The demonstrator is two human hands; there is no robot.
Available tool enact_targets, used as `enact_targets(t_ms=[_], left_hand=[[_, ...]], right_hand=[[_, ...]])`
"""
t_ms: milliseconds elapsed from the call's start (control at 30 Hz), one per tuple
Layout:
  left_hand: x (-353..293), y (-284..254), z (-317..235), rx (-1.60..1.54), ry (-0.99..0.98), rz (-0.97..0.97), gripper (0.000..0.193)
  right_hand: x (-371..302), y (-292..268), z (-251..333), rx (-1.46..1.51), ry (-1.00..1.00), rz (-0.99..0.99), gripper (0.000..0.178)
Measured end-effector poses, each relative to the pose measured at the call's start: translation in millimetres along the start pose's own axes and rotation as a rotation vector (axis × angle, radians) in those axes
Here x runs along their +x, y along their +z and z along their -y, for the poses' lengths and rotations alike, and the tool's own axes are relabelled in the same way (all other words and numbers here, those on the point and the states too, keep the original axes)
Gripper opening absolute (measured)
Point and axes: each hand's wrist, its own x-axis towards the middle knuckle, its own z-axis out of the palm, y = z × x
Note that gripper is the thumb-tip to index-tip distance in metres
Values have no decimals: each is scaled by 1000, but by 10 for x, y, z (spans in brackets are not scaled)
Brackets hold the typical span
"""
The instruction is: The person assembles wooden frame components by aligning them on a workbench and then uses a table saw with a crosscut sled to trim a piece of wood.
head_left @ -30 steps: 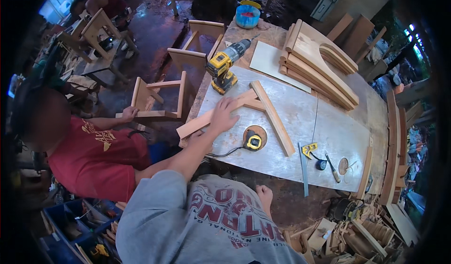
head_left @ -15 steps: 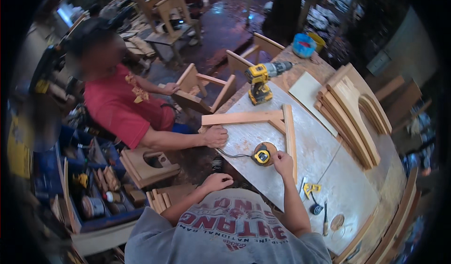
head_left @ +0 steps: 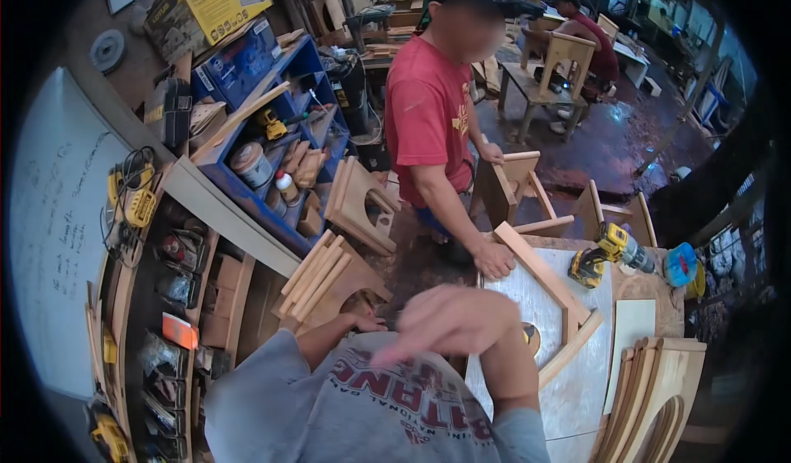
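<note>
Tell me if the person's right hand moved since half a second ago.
Yes: the right hand swung left from over the table, past its edge, toward the shirt.

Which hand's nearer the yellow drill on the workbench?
Right. The right hand is raised across the wooden frame from the drill; the left hand is farther off, near an arched wooden panel.

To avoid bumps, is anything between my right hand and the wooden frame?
The partly hidden tape measure lies between your right hand and the wooden frame; the co-worker's hand rests near one end. Otherwise, nothing visible blocks.
</note>
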Motion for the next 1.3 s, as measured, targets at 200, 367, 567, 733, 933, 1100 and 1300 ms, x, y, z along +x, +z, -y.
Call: enact_targets(t_ms=[200, 367, 567, 733, 933, 1100, 1300], left_hand=[[-157, 238, 190, -311, 48, -194, 64], [-461, 443, 551, -600, -68, -314, 59], [-632, 634, 966, -383, -174, -358, 38], [-280, 466, 1020, -191, 116, -322, 47], [11, 114, 416, -64, 117, -368, 64], [162, -122, 21, -88, 183, -354, 63], [380, -342, -26, -122, 203, -273, 60]], right_hand=[[492, 269, -415, -338, 260, -231, 38], [-1117, 582, -1140, -561, 864, -777, 28], [-3509, 1436, -456, -1206, 1810, -1435, 37], [-4132, 1968, -351, -1373, 1931, -1401, 52], [-4132, 1961, -507, -1442, 1876, -1521, 63], [-4109, 2010, -370, -1150, 1552, -1817, 55], [-4079, 2741, -163, -1415, 1865, -1834, 51]])
